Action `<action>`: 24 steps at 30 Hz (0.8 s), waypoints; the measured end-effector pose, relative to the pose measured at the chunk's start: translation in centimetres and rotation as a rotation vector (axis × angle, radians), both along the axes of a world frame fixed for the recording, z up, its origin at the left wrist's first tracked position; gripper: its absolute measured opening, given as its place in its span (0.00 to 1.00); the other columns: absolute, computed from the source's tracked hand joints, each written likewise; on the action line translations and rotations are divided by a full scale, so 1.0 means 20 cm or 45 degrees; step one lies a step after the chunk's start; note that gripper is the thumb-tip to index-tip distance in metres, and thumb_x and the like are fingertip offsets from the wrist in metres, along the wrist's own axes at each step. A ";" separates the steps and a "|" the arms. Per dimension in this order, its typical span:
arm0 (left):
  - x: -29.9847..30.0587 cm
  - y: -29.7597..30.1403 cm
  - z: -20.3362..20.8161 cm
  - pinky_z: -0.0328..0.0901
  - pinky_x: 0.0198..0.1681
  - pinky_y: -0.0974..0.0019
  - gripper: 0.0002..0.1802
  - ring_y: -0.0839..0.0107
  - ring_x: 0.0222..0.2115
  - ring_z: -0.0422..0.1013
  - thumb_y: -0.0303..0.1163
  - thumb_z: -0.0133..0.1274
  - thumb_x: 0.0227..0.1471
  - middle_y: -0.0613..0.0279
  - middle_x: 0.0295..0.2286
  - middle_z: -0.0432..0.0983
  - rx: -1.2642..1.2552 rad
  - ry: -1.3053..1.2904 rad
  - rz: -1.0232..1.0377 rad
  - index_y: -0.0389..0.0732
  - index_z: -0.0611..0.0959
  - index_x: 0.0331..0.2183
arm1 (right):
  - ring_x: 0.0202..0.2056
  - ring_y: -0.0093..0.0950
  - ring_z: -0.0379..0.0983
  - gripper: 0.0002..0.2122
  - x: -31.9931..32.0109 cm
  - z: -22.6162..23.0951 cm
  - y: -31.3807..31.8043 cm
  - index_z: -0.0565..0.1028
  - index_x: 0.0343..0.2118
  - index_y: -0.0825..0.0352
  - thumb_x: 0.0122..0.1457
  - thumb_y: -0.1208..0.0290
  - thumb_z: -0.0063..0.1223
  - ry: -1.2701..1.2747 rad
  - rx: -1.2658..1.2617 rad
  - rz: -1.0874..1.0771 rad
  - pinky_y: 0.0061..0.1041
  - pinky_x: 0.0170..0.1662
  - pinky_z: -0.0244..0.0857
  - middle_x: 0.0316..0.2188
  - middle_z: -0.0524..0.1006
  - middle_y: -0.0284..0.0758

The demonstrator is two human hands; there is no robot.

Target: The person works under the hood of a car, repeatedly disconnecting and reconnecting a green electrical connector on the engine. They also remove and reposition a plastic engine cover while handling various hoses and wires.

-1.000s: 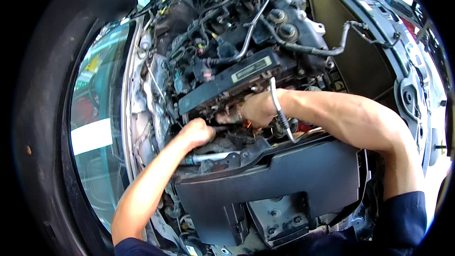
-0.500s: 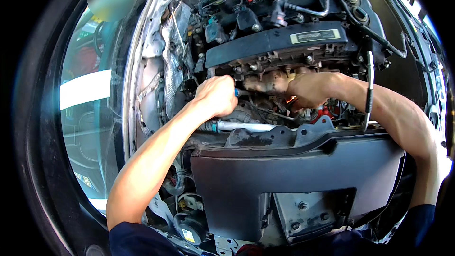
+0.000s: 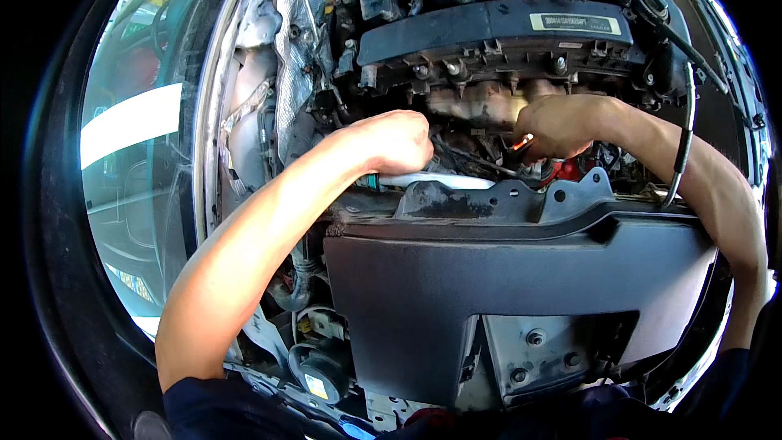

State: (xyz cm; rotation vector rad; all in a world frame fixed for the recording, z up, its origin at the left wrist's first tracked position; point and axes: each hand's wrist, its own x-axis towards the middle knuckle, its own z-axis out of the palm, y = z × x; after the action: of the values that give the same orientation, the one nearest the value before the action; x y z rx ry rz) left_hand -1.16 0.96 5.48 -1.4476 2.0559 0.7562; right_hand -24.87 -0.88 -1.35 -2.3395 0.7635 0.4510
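My left hand (image 3: 401, 143) is closed in a fist over the engine bay, just behind a silver pipe (image 3: 448, 182) with a teal ring. What it grips is hidden under the fingers. My right hand (image 3: 562, 126) reaches down beside the tan, heat-stained exhaust manifold (image 3: 476, 104), its fingers curled. A small bright orange spot (image 3: 523, 142) shows at those fingertips; whatever the hand grips cannot be made out. Close below it sits a red part (image 3: 565, 169) among cables.
A black engine cover (image 3: 497, 33) with a pale label lies beyond my hands. Nearer me is a broad black plastic panel (image 3: 505, 277) behind a metal bracket (image 3: 481, 202). A thin metal rod (image 3: 684, 130) stands by my right forearm. The windshield (image 3: 134, 155) is at the left.
The view has shifted, so the engine sits higher. My left hand has moved right, nearer the silver pipe, and the blue bit at its fist is now hidden. My right hand stays by the manifold.
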 end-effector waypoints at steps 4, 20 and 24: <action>-0.02 -0.03 0.01 0.62 0.26 0.60 0.19 0.66 0.20 0.67 0.35 0.54 0.54 0.53 0.17 0.72 0.244 0.075 0.506 0.29 0.80 0.19 | 0.49 0.41 0.74 0.20 0.05 0.00 0.03 0.73 0.53 0.61 0.60 0.60 0.54 -0.283 -0.059 -0.306 0.41 0.51 0.65 0.47 0.77 0.46; -0.01 -0.12 0.01 0.61 0.26 0.58 0.15 0.70 0.20 0.65 0.30 0.56 0.48 0.56 0.15 0.67 -0.137 0.161 0.278 0.25 0.78 0.21 | 0.47 0.45 0.73 0.17 0.06 -0.07 0.00 0.76 0.47 0.69 0.58 0.64 0.55 -0.037 0.136 0.034 0.40 0.51 0.66 0.41 0.78 0.48; 0.06 -0.20 0.02 0.60 0.25 0.61 0.15 0.71 0.21 0.65 0.33 0.57 0.50 0.60 0.18 0.71 0.043 0.161 0.421 0.28 0.81 0.25 | 0.47 0.46 0.73 0.17 0.02 -0.05 0.01 0.76 0.46 0.70 0.58 0.64 0.55 -0.075 0.050 0.096 0.40 0.50 0.66 0.41 0.78 0.49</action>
State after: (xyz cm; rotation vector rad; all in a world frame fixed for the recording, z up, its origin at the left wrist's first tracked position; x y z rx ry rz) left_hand 0.04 -2.99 5.98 -1.7863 1.9039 1.0316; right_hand -24.40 -0.77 -2.26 -2.3403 0.6354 0.4235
